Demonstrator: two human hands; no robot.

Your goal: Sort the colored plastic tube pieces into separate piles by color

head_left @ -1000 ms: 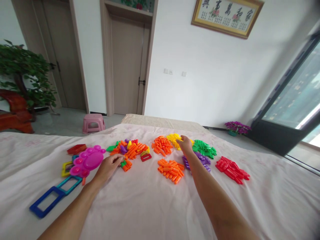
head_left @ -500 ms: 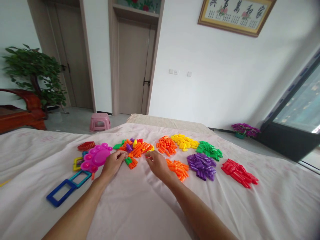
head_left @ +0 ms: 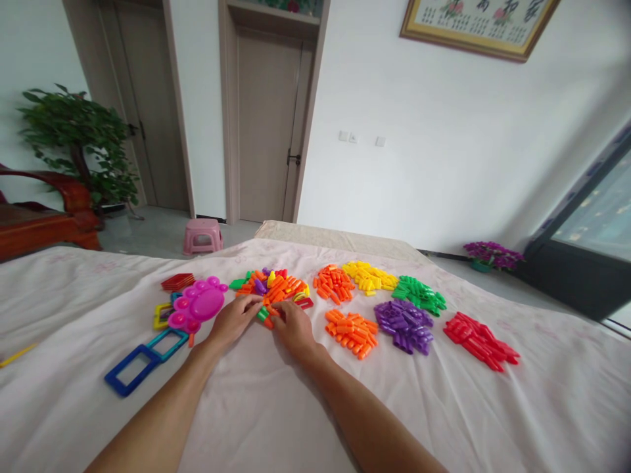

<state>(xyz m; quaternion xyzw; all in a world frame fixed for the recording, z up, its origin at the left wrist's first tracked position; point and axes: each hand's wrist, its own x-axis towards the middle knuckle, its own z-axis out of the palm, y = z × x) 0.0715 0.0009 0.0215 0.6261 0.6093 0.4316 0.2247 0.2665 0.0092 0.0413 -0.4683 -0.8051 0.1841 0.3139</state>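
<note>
My left hand (head_left: pixel 237 316) rests at the near side of a mixed heap of plastic pieces (head_left: pixel 276 287), mostly orange with some purple, yellow, green and red. Its fingers are drawn together, and what they hold, if anything, is hidden. Close beside it, my right hand (head_left: pixel 296 326) has its fingers curled onto an orange plastic piece (head_left: pixel 273 310). A few green pieces (head_left: pixel 263 315) lie between the two hands. Just past the right hand's knuckles lies a small red item (head_left: pixel 305 303).
Sorted piles stand to the right: orange (head_left: pixel 351 332), another orange (head_left: pixel 334 284), yellow (head_left: pixel 369 276), green (head_left: pixel 419 295), purple (head_left: pixel 404 326) and red (head_left: pixel 480 340). A pink paw-shaped toy (head_left: pixel 206 303) and blue frame tiles (head_left: pixel 132 370) lie left on the pale cloth (head_left: pixel 256 420).
My right hand has moved left, from the heap's right edge to the small pieces beside my left hand. The red item it covered now shows. The view has shifted slightly.
</note>
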